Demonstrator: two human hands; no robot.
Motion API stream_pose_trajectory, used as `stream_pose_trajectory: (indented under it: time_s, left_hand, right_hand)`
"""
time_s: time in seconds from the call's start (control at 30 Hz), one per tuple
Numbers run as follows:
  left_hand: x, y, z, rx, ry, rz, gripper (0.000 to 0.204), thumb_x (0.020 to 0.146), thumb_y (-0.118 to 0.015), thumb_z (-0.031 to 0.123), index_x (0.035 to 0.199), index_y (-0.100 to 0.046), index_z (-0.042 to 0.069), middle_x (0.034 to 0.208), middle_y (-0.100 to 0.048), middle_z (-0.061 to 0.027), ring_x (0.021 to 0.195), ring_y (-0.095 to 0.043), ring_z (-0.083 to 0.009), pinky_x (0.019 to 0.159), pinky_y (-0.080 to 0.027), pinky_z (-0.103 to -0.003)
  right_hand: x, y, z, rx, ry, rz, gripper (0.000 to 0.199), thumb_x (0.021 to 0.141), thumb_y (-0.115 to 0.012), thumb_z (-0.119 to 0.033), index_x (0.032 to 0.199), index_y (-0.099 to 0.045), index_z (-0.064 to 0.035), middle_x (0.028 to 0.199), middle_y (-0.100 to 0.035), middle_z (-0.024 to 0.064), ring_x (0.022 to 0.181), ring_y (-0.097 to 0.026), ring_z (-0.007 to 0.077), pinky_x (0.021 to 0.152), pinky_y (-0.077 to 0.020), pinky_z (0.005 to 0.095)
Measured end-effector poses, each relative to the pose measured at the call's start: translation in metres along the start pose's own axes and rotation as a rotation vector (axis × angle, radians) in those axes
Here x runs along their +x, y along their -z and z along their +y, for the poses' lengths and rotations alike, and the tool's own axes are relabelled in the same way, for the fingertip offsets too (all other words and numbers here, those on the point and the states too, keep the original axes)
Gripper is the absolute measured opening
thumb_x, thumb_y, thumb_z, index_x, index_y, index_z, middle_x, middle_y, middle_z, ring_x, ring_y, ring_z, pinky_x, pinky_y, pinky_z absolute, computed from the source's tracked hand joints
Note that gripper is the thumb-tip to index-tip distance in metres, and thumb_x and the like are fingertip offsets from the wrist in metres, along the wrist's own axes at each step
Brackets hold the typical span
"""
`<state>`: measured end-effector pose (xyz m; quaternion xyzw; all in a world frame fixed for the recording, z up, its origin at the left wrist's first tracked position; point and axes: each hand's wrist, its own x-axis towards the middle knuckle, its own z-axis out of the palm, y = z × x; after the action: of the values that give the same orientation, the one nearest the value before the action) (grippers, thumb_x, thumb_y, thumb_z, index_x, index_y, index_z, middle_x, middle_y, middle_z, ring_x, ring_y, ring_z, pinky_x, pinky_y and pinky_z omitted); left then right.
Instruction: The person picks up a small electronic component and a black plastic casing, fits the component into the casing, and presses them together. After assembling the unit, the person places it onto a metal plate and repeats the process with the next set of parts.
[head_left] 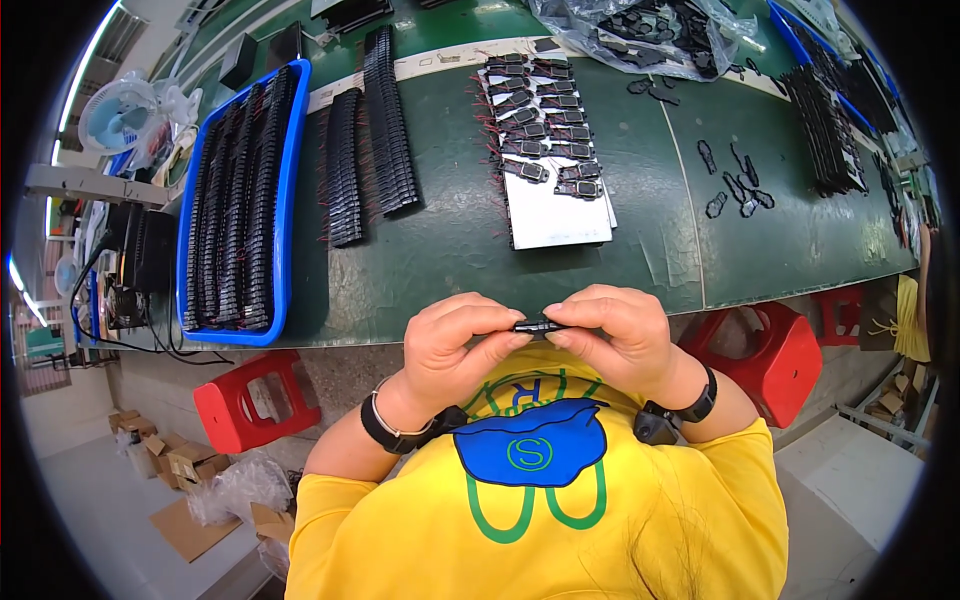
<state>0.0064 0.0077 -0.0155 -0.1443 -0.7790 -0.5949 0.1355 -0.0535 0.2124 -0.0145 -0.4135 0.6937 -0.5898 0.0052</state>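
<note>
Between the fingertips of both hands is a small, slim black plastic part point(537, 327), held level in front of my chest, just off the table's near edge. My left hand point(452, 335) pinches its left end with thumb and forefinger. At the other end, my right hand point(622, 325) grips it the same way. The fingertips hide both ends, so its full shape cannot be made out. Farther away, a white board point(560, 228) on the table bears two columns of small black speaker-like parts point(527, 171) with thin red wires.
A blue tray point(285, 250) with rows of black parts stands at left on the green table point(450, 255). Beside it lie two long rows of black parts point(388, 130). Loose black frames point(742, 192) and a plastic bag point(640, 45) are at right. Red stools point(250, 400) flank me.
</note>
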Motion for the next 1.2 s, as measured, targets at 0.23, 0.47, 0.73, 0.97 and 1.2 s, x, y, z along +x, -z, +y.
stream_pose_trajectory:
  time_s: [0.23,0.47,0.73,0.97,1.2]
  left_hand:
    - [0.001,0.003,-0.005,0.064,-0.182,-0.075,0.018,0.077,-0.074,0.004,0.092,-0.064,0.000,0.080,-0.065,-0.0097,0.067,-0.061,-0.0193,0.060,-0.047,-0.027]
    - [0.000,0.000,0.004,0.127,-0.132,-0.063,0.020,0.076,-0.074,0.004,0.093,-0.064,0.000,0.081,-0.066,-0.0107,0.066,-0.062,-0.0214,0.059,-0.048,-0.028]
    - [0.001,0.002,0.006,0.188,-0.225,-0.111,0.021,0.073,-0.074,0.003,0.091,-0.065,0.000,0.079,-0.066,-0.0117,0.066,-0.065,-0.0250,0.057,-0.051,-0.031]
    - [-0.002,0.002,0.005,0.242,-0.287,-0.101,0.020,0.073,-0.074,0.002,0.091,-0.065,0.000,0.078,-0.066,-0.0113,0.064,-0.065,-0.0248,0.056,-0.050,-0.030]
    - [-0.002,0.001,0.002,0.224,-0.319,-0.099,0.019,0.074,-0.074,0.003,0.091,-0.064,0.001,0.077,-0.066,-0.0103,0.064,-0.065,-0.0244,0.057,-0.050,-0.030]
  right_hand:
    - [-0.005,-0.002,-0.002,0.120,-0.114,-0.018,0.021,0.077,-0.072,0.001,0.097,-0.065,0.0007,0.084,-0.067,0.0123,0.071,-0.065,0.0218,0.060,-0.0506,0.0285]
    - [-0.005,-0.005,-0.001,0.084,-0.037,0.008,0.018,0.077,-0.071,0.000,0.094,-0.064,0.0006,0.083,-0.066,0.0120,0.069,-0.064,0.0231,0.058,-0.0510,0.0298]
    - [-0.006,-0.007,-0.001,0.002,0.066,0.012,0.020,0.074,-0.073,0.000,0.093,-0.064,0.0003,0.082,-0.065,0.0127,0.069,-0.065,0.0250,0.058,-0.0513,0.0311]
    - [-0.005,-0.003,-0.004,0.025,-0.029,-0.066,0.023,0.073,-0.073,0.002,0.094,-0.064,-0.0012,0.084,-0.067,0.0126,0.073,-0.066,0.0250,0.062,-0.0527,0.0304]
    - [-0.005,-0.008,0.004,0.020,0.091,-0.043,0.022,0.073,-0.073,0.001,0.093,-0.063,-0.0020,0.083,-0.067,0.0120,0.071,-0.065,0.0257,0.060,-0.0519,0.0310]
